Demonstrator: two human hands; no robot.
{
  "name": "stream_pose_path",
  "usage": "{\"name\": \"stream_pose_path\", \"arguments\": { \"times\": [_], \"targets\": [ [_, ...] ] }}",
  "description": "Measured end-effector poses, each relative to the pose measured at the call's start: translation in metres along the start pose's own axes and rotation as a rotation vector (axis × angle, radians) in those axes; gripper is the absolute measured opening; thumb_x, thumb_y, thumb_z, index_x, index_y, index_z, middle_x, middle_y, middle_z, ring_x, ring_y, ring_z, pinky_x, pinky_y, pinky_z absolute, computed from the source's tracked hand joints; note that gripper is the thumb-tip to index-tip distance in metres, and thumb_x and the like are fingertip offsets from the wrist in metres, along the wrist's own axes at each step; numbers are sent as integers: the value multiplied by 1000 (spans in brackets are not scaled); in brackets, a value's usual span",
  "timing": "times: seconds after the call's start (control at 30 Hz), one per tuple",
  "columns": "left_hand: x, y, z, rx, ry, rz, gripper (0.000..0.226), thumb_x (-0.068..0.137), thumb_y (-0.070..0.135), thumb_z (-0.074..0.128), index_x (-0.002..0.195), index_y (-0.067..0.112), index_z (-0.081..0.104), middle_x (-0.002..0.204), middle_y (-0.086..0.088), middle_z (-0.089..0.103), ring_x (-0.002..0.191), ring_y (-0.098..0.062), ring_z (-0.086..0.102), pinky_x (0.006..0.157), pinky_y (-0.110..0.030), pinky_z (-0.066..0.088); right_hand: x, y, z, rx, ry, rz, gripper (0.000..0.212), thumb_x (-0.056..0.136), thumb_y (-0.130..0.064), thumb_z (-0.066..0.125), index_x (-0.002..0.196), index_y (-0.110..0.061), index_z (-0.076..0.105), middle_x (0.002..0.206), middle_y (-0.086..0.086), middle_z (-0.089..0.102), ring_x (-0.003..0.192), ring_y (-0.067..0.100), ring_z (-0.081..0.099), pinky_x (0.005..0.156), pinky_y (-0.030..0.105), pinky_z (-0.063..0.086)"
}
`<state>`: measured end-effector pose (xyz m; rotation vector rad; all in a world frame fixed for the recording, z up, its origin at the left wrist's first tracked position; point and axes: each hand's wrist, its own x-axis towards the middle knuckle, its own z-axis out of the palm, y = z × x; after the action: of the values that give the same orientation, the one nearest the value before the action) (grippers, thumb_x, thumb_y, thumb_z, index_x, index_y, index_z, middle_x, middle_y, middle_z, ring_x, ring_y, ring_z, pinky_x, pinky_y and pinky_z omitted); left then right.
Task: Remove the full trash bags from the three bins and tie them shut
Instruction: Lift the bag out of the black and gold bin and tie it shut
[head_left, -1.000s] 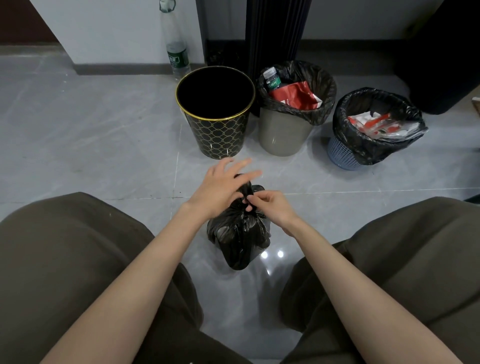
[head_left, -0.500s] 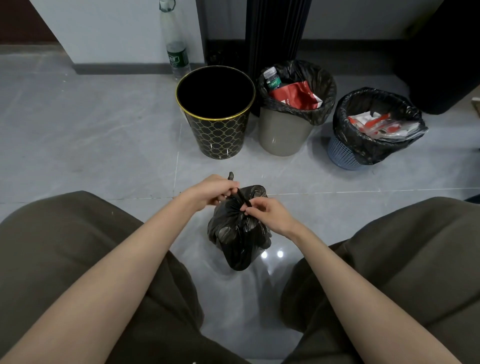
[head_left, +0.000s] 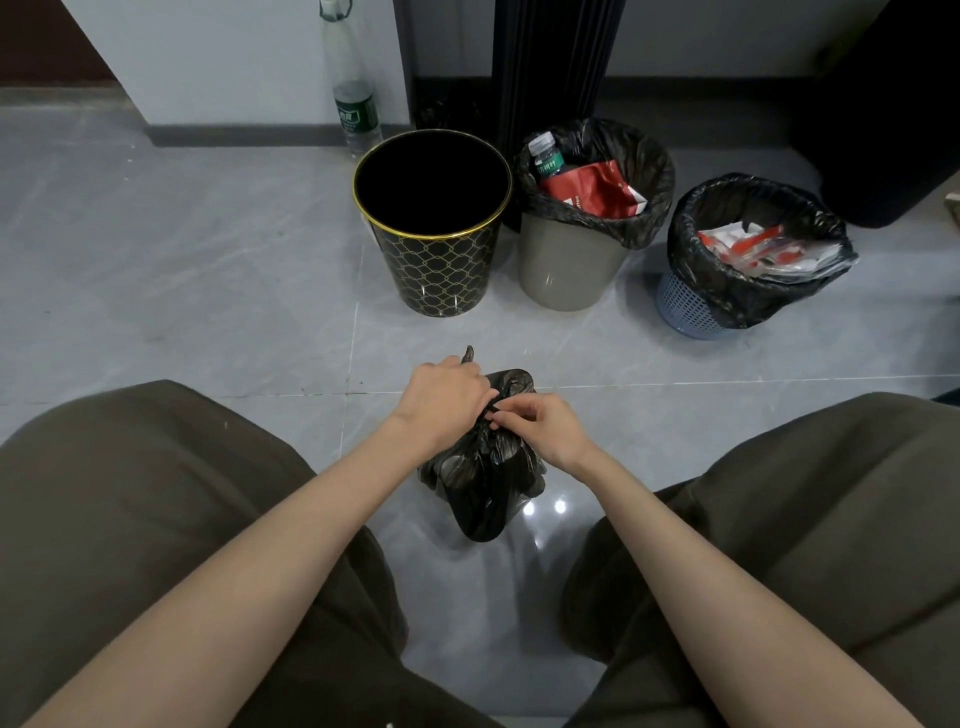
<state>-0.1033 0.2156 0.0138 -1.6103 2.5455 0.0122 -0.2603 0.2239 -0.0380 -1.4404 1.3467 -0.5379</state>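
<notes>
A small full black trash bag (head_left: 483, 488) sits on the floor between my knees. My left hand (head_left: 447, 400) is closed around its gathered neck, and a twisted end of plastic sticks up past the knuckles. My right hand (head_left: 540, 426) pinches the neck from the right. Behind stand three bins: a black bin with a gold rim (head_left: 441, 280), with no bag inside; a grey bin (head_left: 566, 270) whose black bag (head_left: 644, 171) holds a bottle and red packaging; and a blue mesh bin (head_left: 685, 306) whose black bag (head_left: 737, 291) holds wrappers.
A tall clear bottle (head_left: 356, 93) stands by the white wall behind the black bin. A dark ribbed column (head_left: 550, 67) rises behind the grey bin, and a dark bulky object (head_left: 893, 130) fills the far right. My knees in brown trousers frame the grey tiled floor (head_left: 182, 270).
My left hand, spread above the bag a second ago, has closed on the neck and drawn in against my right hand. The bag has stayed in place.
</notes>
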Motion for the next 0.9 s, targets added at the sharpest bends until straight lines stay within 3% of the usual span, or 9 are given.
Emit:
{"name": "stream_pose_path", "arguments": {
  "times": [0.07, 0.17, 0.23, 0.37, 0.53, 0.67, 0.77, 0.83, 0.9],
  "targets": [
    [2, 0, 1, -314, -94, -131, 42, 100, 39, 32, 85, 18, 65, 88, -4, 59, 94, -23, 57, 72, -33, 42, 0, 1, 0, -16, -4, -7, 11, 90, -14, 63, 91, -12, 74, 80, -5, 71, 72, -15, 60, 77, 5, 44],
    [7, -5, -2, -1040, -276, -434, 42, 94, 38, 47, 59, 15, 47, 58, 0, 41, 61, -16, 45, 62, -29, 35, 0, 1, 0, 5, -5, -21, 11, 89, -18, 64, 83, -21, 72, 77, -8, 71, 72, -8, 60, 76, 10, 45],
    [6, -4, -7, -1350, -350, -611, 36, 92, 38, 53, 61, 19, 52, 62, 4, 45, 61, -10, 42, 59, -23, 37, -1, 0, 1, 20, 8, -21, 11, 89, -22, 65, 82, -23, 72, 77, -7, 71, 73, -3, 60, 75, 12, 45],
    [8, -8, -8, -1693, -387, -796, 26, 90, 40, 58, 71, 23, 62, 80, 11, 58, 74, -6, 51, 61, -17, 40, -4, -2, 2, 8, 15, -31, 15, 91, -24, 63, 79, -25, 72, 78, -5, 72, 74, -1, 61, 73, 12, 45],
    [8, -14, -6, -1926, -376, -770, 26, 93, 42, 51, 98, 26, 70, 107, 16, 60, 95, -4, 57, 73, -16, 42, -5, -1, 2, 24, 2, -19, 15, 91, -26, 62, 82, -24, 73, 83, -4, 73, 77, 0, 61, 76, 11, 44],
    [7, -10, 6, -1593, -168, -681, 30, 94, 36, 51, 106, 17, 71, 111, 5, 65, 90, -10, 60, 74, -21, 45, -5, 0, 1, 28, -4, -13, 14, 91, -24, 62, 88, -19, 74, 85, -3, 73, 80, 1, 63, 76, 10, 45],
    [7, -21, 16, -963, -46, -422, 35, 92, 32, 55, 91, 2, 72, 88, -14, 69, 77, -20, 59, 76, -36, 50, -5, 0, 2, 32, 18, -16, 14, 90, -23, 64, 90, -14, 75, 82, -3, 73, 77, -1, 62, 75, 9, 45],
    [5, -27, 11, -544, -102, -207, 28, 92, 31, 56, 107, 13, 70, 104, -8, 69, 96, -24, 61, 84, -38, 49, -4, 0, 3, 25, 59, -11, 12, 89, -23, 66, 88, -14, 74, 78, -4, 72, 73, 0, 63, 74, 11, 46],
    [5, -29, 3, -317, -139, -81, 28, 93, 28, 54, 119, 21, 63, 119, -2, 64, 111, -23, 57, 87, -35, 47, -3, 1, 5, 45, 113, 8, 5, 87, -21, 68, 85, -17, 71, 72, -4, 70, 71, 3, 64, 74, 16, 48]
  ]
}}
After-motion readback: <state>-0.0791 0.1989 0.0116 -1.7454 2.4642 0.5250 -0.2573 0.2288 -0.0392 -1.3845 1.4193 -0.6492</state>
